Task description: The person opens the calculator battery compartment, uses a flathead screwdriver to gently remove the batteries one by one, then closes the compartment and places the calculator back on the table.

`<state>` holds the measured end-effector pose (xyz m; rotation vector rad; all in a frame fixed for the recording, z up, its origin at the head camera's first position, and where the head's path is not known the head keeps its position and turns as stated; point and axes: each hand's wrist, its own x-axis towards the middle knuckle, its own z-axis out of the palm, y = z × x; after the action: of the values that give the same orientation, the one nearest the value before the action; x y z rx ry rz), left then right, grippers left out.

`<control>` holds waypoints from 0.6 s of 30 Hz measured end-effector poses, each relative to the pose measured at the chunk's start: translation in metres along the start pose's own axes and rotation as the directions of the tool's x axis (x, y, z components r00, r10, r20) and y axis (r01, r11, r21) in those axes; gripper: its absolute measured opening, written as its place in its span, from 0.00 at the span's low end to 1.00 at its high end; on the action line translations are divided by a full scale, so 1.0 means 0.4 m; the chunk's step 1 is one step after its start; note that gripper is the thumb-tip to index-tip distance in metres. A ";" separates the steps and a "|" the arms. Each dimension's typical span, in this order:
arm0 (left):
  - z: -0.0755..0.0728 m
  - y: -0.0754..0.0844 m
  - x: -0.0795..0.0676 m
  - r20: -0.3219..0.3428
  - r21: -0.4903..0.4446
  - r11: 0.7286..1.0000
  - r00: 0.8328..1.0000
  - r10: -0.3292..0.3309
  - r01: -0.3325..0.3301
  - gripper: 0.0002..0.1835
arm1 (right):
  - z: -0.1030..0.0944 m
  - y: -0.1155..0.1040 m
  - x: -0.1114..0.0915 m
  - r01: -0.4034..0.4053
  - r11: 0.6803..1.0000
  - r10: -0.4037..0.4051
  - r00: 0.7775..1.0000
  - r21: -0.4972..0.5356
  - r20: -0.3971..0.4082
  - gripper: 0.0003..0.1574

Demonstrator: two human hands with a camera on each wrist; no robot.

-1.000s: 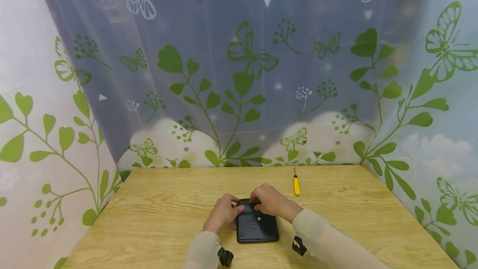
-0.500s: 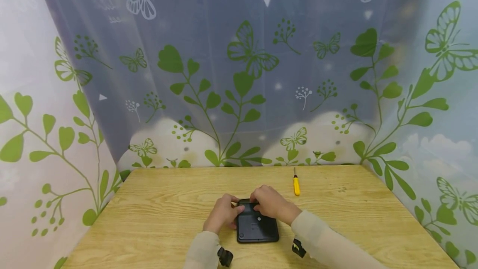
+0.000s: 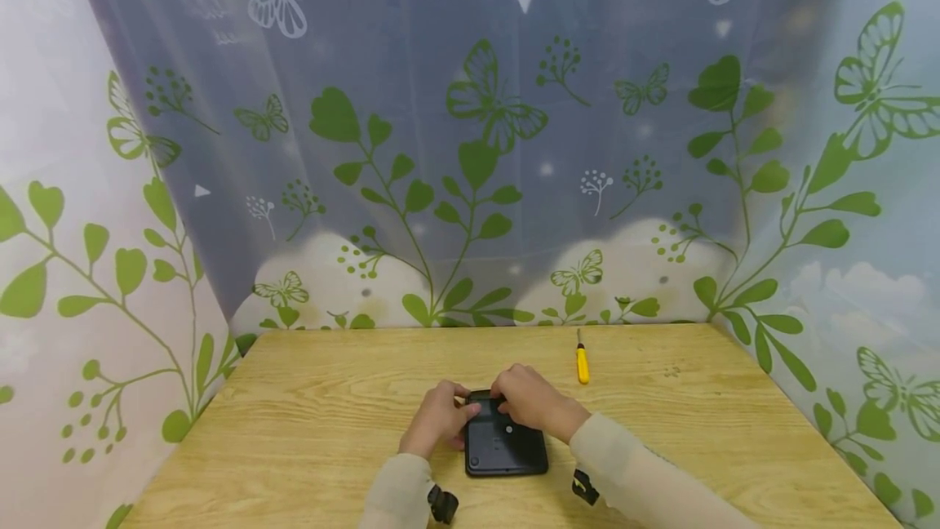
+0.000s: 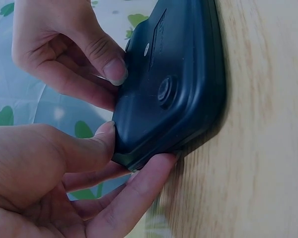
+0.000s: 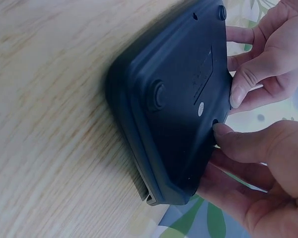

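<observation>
What looks like a black desk calculator (image 3: 507, 454) lies underside up on the table, with round feet, a small white dot sticker (image 5: 201, 109) and a marked panel on its back. My left hand (image 3: 435, 421) grips its left side, the thumb on the back and fingers (image 4: 139, 196) along the edge and partly under it. At the far edge my right hand (image 3: 538, 400) holds on, its thumb pressing the back near the raised end and its other fingers behind the edge. The front face is hidden.
A screwdriver (image 3: 583, 364) with a yellow handle lies on the wooden table (image 3: 308, 423), beyond my right hand. Behind the table hangs a printed curtain (image 3: 411, 211) with leaves and butterflies; similar cloth stands at both sides.
Almost nothing differs. Both hands keep their hold on the calculator, and my right wrist has shifted very slightly to the left.
</observation>
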<state>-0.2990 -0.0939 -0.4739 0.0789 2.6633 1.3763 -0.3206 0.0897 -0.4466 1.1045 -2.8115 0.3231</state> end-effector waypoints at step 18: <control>0.001 0.007 -0.001 -0.006 -0.005 1.000 1.000 -0.022 0.021 0.22 | -0.006 -0.004 0.000 -0.011 1.000 0.011 1.000 0.003 0.001 0.08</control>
<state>-0.2985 -0.0921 -0.4717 0.0454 2.6577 1.3790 -0.3196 0.0891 -0.4442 1.0910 -2.8195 0.3275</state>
